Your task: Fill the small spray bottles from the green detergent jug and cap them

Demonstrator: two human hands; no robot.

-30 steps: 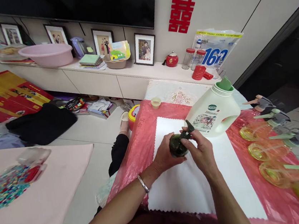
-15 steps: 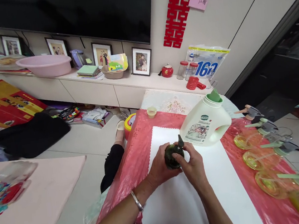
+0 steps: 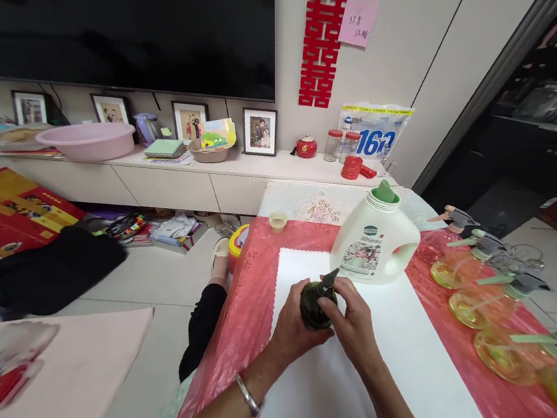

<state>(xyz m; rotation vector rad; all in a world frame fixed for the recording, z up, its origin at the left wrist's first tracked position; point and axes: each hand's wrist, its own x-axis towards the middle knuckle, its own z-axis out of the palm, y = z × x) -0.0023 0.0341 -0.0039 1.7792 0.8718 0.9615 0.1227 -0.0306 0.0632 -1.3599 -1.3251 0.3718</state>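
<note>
A dark green pump bottle (image 3: pixel 314 307) is held over the white mat (image 3: pixel 400 349) at the middle of the table. My left hand (image 3: pixel 292 328) is wrapped round its body from the left. At its neck, just under the black pump head (image 3: pixel 329 280), the fingers and thumb of my right hand (image 3: pixel 354 318) are closed on the collar. Right behind the hands stands a large pale green detergent jug (image 3: pixel 373 242), its mouth uncapped with a green spout showing. A small cup (image 3: pixel 277 222) sits at the far left of the red table cover (image 3: pixel 311 231).
Several clear spray bottles (image 3: pixel 496 352) with yellowish liquid line the table's right side. A low cabinet (image 3: pixel 170 188) behind holds a pink basin (image 3: pixel 92 141), picture frames and jars (image 3: pixel 334 145). To the left is a pink-covered table (image 3: pixel 99 363). Someone's leg (image 3: pixel 199 332) shows beside the red cover.
The pump head has turned, its nozzle now pointing up to the right rather than upward. Both hands keep their hold on the bottle. The whole view has shifted slightly.
</note>
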